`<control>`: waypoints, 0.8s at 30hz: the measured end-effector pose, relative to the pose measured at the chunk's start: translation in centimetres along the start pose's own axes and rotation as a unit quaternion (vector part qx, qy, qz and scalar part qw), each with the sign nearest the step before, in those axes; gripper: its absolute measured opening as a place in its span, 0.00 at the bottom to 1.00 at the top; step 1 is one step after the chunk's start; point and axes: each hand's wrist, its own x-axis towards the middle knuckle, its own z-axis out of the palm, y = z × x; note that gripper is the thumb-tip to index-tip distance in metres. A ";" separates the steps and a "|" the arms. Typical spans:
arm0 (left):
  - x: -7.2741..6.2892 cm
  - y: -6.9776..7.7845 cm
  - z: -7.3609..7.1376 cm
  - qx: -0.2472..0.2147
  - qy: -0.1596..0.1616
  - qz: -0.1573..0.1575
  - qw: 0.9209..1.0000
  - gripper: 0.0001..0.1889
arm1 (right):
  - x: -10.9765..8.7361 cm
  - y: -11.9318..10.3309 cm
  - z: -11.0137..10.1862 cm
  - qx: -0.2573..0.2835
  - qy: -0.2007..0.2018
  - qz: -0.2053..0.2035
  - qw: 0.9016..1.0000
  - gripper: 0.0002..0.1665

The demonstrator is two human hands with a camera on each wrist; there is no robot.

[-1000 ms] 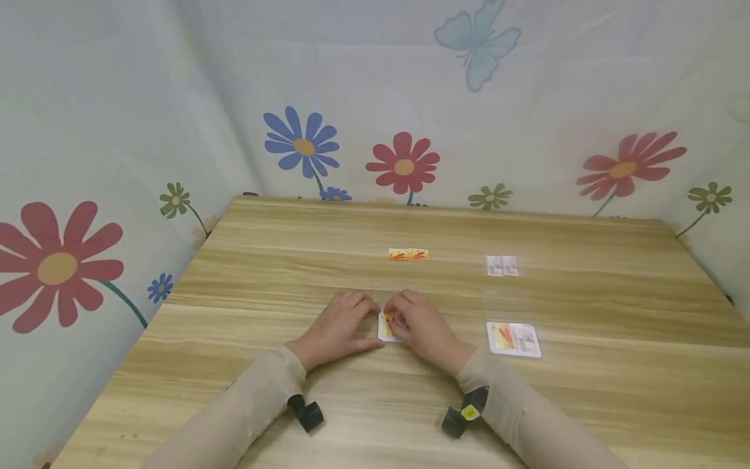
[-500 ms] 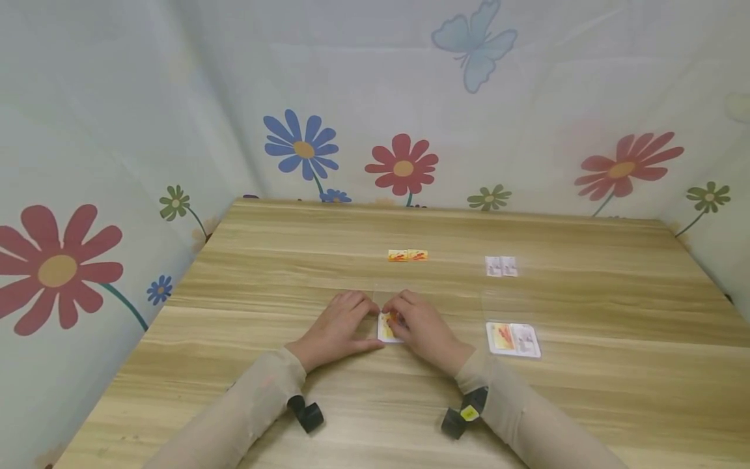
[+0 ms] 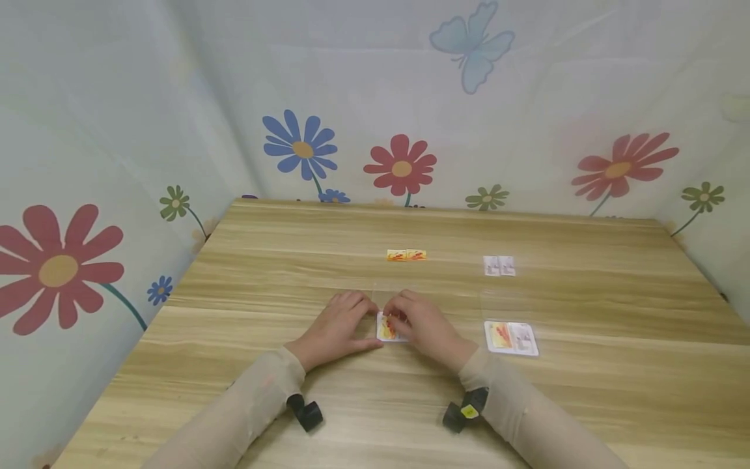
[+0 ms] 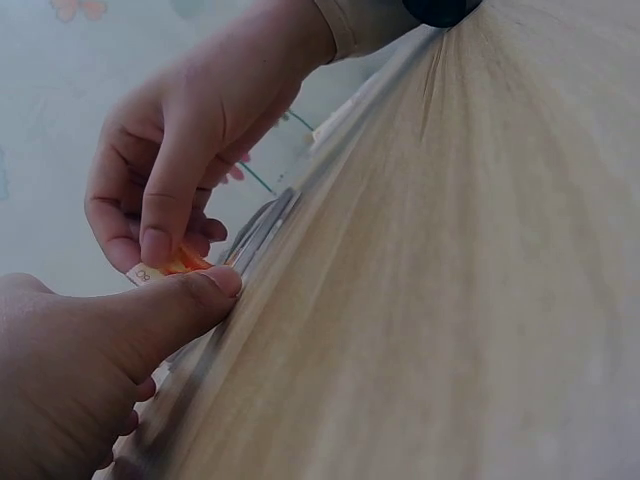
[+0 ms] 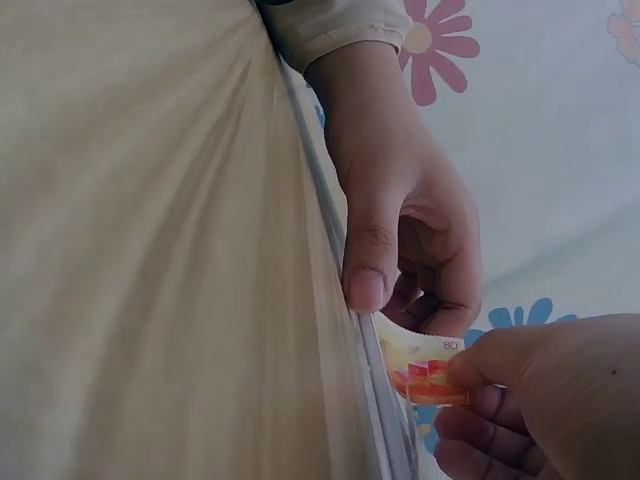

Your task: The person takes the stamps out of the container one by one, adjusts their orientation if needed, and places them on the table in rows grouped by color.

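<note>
In the head view, a small white round-cornered case (image 3: 382,338) lies on the table between my hands. My left hand (image 3: 335,329) holds its left side, thumb at the near edge and fingers at the far edge. My right hand (image 3: 432,333) reaches over it from the right. Between the right thumb and fingers is a yellow-orange postage stamp (image 5: 425,366), pinched, marked 80 and tilted up from the case in the right wrist view. The right fingers hide the right part of the case.
A second case (image 3: 511,352) lies to the right, holding an orange stamp and a pale stamp, its clear lid (image 3: 505,303) folded back. Farther back lie two orange stamps (image 3: 407,255) and two pale stamps (image 3: 499,266). A flowered curtain (image 3: 351,78) hangs behind the table.
The right fingertips have shifted slightly right and more of the orange stamp shows over the left part of the case. The left hand has hardly moved.
</note>
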 end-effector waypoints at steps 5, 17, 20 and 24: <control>0.1 0.0 0.0 0.002 0.001 0.001 1.000 0.28 | 0.0 0.0 -0.5 0.002 -0.003 0.002 1.000 0.03; -0.1 0.1 -0.1 -0.004 0.003 0.001 1.000 0.27 | 0.2 0.0 -1.5 0.057 -0.037 0.029 0.997 0.02; -0.1 0.1 -0.2 -0.003 0.002 0.002 1.000 0.28 | 0.3 0.0 -1.7 0.064 -0.043 0.038 0.996 0.02; -0.1 0.1 -0.2 0.000 0.003 0.007 1.000 0.28 | 0.4 0.0 -2.2 0.072 -0.052 0.056 0.994 0.03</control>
